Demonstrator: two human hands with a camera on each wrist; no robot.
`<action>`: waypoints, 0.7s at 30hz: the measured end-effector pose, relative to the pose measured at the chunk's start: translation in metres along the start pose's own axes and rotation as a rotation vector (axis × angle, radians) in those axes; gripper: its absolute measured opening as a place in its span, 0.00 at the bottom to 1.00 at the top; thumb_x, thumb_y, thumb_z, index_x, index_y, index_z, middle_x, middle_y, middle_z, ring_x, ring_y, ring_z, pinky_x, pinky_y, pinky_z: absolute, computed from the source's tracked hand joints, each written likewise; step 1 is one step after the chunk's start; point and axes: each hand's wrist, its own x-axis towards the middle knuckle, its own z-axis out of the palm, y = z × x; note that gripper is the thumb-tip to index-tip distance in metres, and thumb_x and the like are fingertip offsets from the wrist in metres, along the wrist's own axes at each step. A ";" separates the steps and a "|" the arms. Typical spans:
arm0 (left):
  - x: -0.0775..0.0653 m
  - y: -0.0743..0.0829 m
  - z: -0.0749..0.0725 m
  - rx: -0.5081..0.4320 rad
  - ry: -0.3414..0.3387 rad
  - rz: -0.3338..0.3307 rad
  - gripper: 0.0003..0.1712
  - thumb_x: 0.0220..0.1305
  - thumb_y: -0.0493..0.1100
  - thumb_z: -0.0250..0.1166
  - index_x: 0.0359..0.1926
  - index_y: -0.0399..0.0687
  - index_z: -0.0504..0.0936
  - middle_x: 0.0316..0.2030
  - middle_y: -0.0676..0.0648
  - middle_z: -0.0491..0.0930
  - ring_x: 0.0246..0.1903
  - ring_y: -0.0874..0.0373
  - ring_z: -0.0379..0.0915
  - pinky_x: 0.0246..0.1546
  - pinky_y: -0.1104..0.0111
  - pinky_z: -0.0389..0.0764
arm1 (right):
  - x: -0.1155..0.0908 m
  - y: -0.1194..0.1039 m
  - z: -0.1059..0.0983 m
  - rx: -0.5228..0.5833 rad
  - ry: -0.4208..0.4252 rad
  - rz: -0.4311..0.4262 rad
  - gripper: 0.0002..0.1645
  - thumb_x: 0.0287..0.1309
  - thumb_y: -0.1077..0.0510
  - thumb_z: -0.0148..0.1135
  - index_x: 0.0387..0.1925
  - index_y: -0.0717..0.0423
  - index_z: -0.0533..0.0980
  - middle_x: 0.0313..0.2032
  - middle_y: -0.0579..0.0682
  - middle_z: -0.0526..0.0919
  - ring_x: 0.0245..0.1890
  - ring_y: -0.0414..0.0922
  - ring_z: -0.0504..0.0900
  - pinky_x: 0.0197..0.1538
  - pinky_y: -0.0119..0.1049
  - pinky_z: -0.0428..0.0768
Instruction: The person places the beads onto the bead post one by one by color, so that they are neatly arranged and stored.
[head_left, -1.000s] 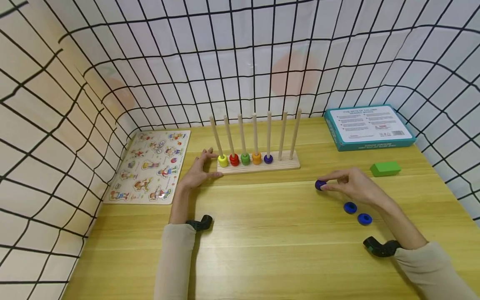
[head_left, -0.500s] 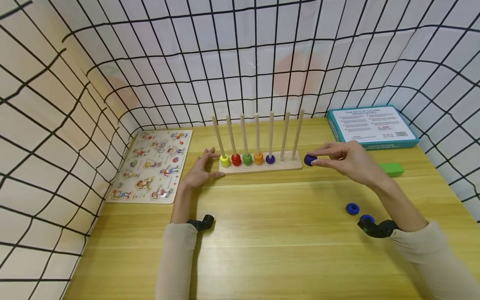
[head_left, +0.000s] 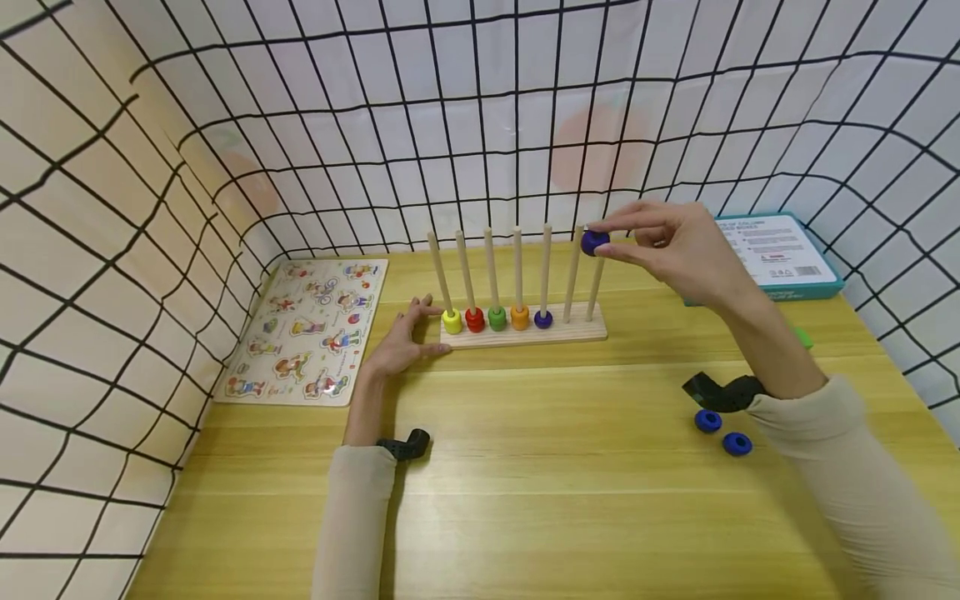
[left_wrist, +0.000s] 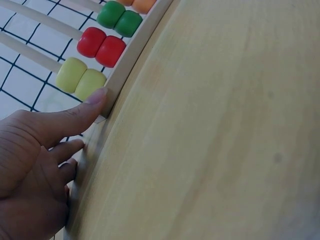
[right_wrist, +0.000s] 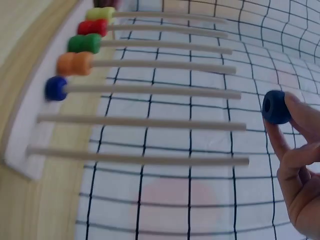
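My right hand (head_left: 675, 248) pinches a dark blue bead (head_left: 595, 242) between thumb and fingers, near the top ends of the two rightmost pegs. In the right wrist view the held bead (right_wrist: 276, 107) shows its hole and hangs apart from the peg tips. The wooden peg stand (head_left: 510, 337) carries yellow (head_left: 452, 322), red, green and orange beads, and a single blue bead (head_left: 543, 319) on the fifth peg. The two right pegs are bare. My left hand (head_left: 400, 346) holds the stand's left end, its thumb (left_wrist: 95, 97) against the front edge.
Two loose blue beads, one nearer the stand (head_left: 708, 421) and one farther right (head_left: 737, 443), lie below my right wrist. A teal box (head_left: 783, 250) and a mostly hidden green block (head_left: 804, 337) are at the right. The picture puzzle board (head_left: 300, 333) lies left; a black grid surrounds the table.
My right hand has raised the blue bead from low on the right, up and leftward to the top of the pegs. The left hand stays at the stand's end.
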 end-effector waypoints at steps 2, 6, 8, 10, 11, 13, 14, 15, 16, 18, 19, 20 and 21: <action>0.006 -0.011 0.000 0.003 0.002 0.002 0.38 0.63 0.31 0.71 0.72 0.32 0.66 0.82 0.34 0.43 0.83 0.41 0.23 0.82 0.48 0.20 | 0.008 -0.005 0.005 0.031 0.024 0.000 0.16 0.63 0.55 0.73 0.53 0.49 0.87 0.50 0.41 0.86 0.25 0.39 0.78 0.31 0.28 0.75; 0.017 -0.032 0.001 0.010 0.012 0.014 0.40 0.62 0.33 0.73 0.72 0.37 0.66 0.83 0.37 0.42 0.84 0.45 0.22 0.82 0.50 0.19 | 0.023 -0.014 0.016 0.092 0.051 0.009 0.17 0.63 0.56 0.73 0.54 0.52 0.87 0.50 0.45 0.83 0.18 0.38 0.68 0.21 0.28 0.66; 0.018 -0.035 0.001 0.009 0.019 0.019 0.40 0.61 0.35 0.74 0.72 0.40 0.67 0.83 0.40 0.43 0.84 0.47 0.23 0.82 0.51 0.19 | 0.028 -0.017 0.022 0.109 0.047 0.022 0.18 0.63 0.56 0.73 0.55 0.51 0.86 0.50 0.44 0.80 0.14 0.39 0.58 0.17 0.30 0.58; 0.018 -0.036 0.000 0.007 0.021 0.017 0.40 0.61 0.35 0.74 0.72 0.41 0.68 0.83 0.41 0.44 0.84 0.48 0.24 0.83 0.52 0.20 | 0.033 -0.019 0.026 0.119 0.039 0.048 0.18 0.64 0.55 0.72 0.55 0.51 0.86 0.52 0.45 0.79 0.14 0.38 0.59 0.16 0.29 0.60; 0.018 -0.036 0.000 0.008 0.021 0.016 0.40 0.61 0.36 0.74 0.71 0.41 0.68 0.83 0.41 0.44 0.84 0.49 0.24 0.83 0.52 0.20 | 0.035 -0.020 0.028 0.127 0.035 0.054 0.18 0.64 0.55 0.72 0.55 0.51 0.86 0.53 0.46 0.80 0.14 0.38 0.59 0.16 0.29 0.61; 0.017 -0.036 0.001 0.012 0.022 0.014 0.40 0.61 0.36 0.74 0.72 0.41 0.68 0.83 0.41 0.44 0.84 0.49 0.24 0.83 0.52 0.20 | 0.038 -0.020 0.031 0.132 0.025 0.064 0.17 0.65 0.56 0.71 0.55 0.53 0.86 0.55 0.48 0.81 0.14 0.38 0.59 0.16 0.28 0.62; 0.017 -0.035 0.001 0.014 0.022 0.013 0.40 0.62 0.36 0.74 0.72 0.40 0.68 0.83 0.41 0.44 0.84 0.48 0.24 0.83 0.52 0.20 | 0.039 -0.020 0.033 0.127 0.022 0.065 0.17 0.65 0.56 0.71 0.54 0.53 0.86 0.56 0.49 0.81 0.15 0.37 0.59 0.17 0.28 0.62; 0.017 -0.034 0.001 0.016 0.021 0.011 0.40 0.62 0.35 0.74 0.72 0.39 0.67 0.83 0.40 0.43 0.84 0.48 0.24 0.83 0.52 0.20 | 0.040 -0.020 0.034 0.121 0.023 0.068 0.17 0.65 0.56 0.71 0.54 0.54 0.86 0.56 0.51 0.81 0.15 0.37 0.59 0.17 0.27 0.61; 0.016 -0.032 0.001 0.016 0.020 0.009 0.40 0.62 0.35 0.73 0.72 0.38 0.67 0.83 0.39 0.43 0.84 0.47 0.23 0.82 0.52 0.19 | 0.041 -0.020 0.036 0.110 0.024 0.066 0.17 0.65 0.56 0.71 0.54 0.54 0.86 0.57 0.52 0.82 0.15 0.37 0.59 0.17 0.27 0.61; 0.014 -0.027 0.002 0.011 0.016 0.003 0.40 0.62 0.33 0.72 0.72 0.36 0.66 0.83 0.38 0.42 0.84 0.45 0.23 0.82 0.51 0.19 | 0.042 -0.019 0.038 0.082 0.026 0.062 0.17 0.65 0.56 0.71 0.54 0.54 0.86 0.57 0.53 0.82 0.15 0.37 0.58 0.18 0.27 0.59; 0.012 -0.023 0.001 0.006 0.012 0.001 0.40 0.63 0.33 0.72 0.72 0.35 0.66 0.83 0.37 0.42 0.84 0.45 0.23 0.82 0.51 0.19 | 0.043 -0.019 0.039 0.065 0.028 0.060 0.17 0.65 0.56 0.71 0.54 0.53 0.86 0.56 0.53 0.83 0.15 0.37 0.58 0.18 0.27 0.59; 0.010 -0.019 0.001 0.003 0.009 -0.001 0.39 0.63 0.32 0.72 0.72 0.34 0.66 0.83 0.36 0.42 0.84 0.44 0.23 0.82 0.50 0.19 | 0.043 -0.019 0.040 0.047 0.030 0.058 0.16 0.65 0.56 0.71 0.54 0.53 0.86 0.55 0.53 0.83 0.15 0.37 0.58 0.18 0.28 0.58; 0.008 -0.015 0.001 0.000 0.005 -0.003 0.39 0.63 0.32 0.72 0.72 0.33 0.66 0.83 0.35 0.42 0.84 0.43 0.23 0.82 0.49 0.20 | 0.044 -0.019 0.041 0.035 0.031 0.057 0.16 0.65 0.57 0.71 0.54 0.53 0.86 0.55 0.54 0.83 0.15 0.37 0.57 0.19 0.28 0.58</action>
